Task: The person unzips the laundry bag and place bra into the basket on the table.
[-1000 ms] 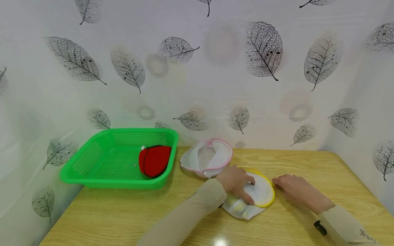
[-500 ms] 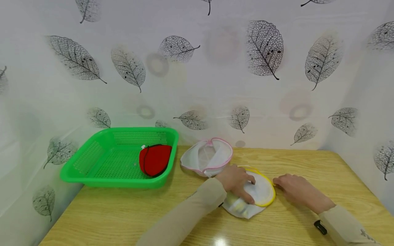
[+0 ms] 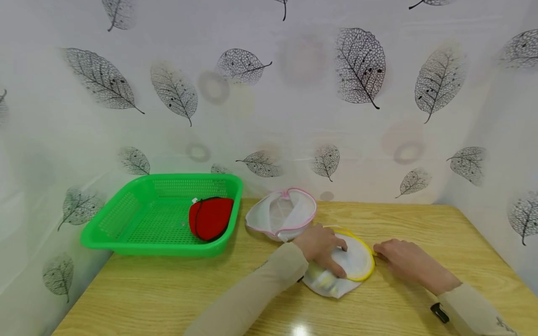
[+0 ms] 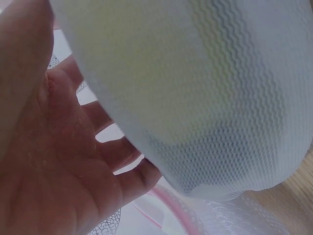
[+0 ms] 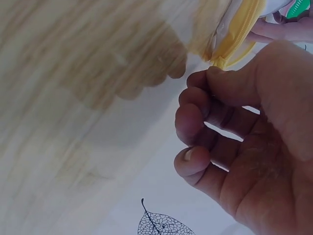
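Observation:
A round white mesh laundry bag with a yellow zipper rim (image 3: 358,261) stands tilted on the table. Something pale yellow and dark shows blurred through its mesh (image 4: 195,98) in the left wrist view. My left hand (image 3: 321,249) grips the bag from its left, thumb across the front and fingertips bent against it. At the bag's right edge, my right hand (image 3: 409,261) pinches the end of the yellow zipper trim (image 5: 220,61) between thumb and index finger. Its other fingers are curled, as the right wrist view shows. Whatever lies inside the bag cannot be made out.
A second white mesh bag with a pink zipper (image 3: 294,228) lies open behind my left hand. On the left stands a green plastic basket (image 3: 164,249) with a red pouch (image 3: 212,217) inside. Leaf-printed sheeting (image 3: 269,116) walls the wooden table (image 3: 176,294).

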`<control>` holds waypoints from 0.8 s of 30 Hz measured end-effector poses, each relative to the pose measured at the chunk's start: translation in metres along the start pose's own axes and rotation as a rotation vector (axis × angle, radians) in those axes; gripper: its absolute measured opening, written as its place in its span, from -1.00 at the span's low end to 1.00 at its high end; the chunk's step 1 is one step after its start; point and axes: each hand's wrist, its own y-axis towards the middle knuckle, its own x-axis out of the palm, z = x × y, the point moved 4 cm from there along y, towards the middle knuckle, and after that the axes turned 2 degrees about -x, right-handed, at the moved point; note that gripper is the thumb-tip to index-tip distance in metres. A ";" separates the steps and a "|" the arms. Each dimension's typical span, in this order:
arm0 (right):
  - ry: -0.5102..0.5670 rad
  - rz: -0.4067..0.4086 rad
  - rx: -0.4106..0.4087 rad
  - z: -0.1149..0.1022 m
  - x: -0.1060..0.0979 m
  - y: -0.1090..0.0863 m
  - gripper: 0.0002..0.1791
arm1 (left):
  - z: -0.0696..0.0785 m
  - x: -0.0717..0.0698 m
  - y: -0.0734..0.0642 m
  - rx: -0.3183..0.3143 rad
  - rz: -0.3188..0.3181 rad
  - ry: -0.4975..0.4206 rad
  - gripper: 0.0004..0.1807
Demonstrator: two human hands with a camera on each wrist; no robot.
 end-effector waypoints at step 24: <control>0.103 -0.003 -0.024 -0.002 0.006 0.008 -0.69 | 0.000 0.000 -0.001 0.014 -0.007 -0.009 -0.28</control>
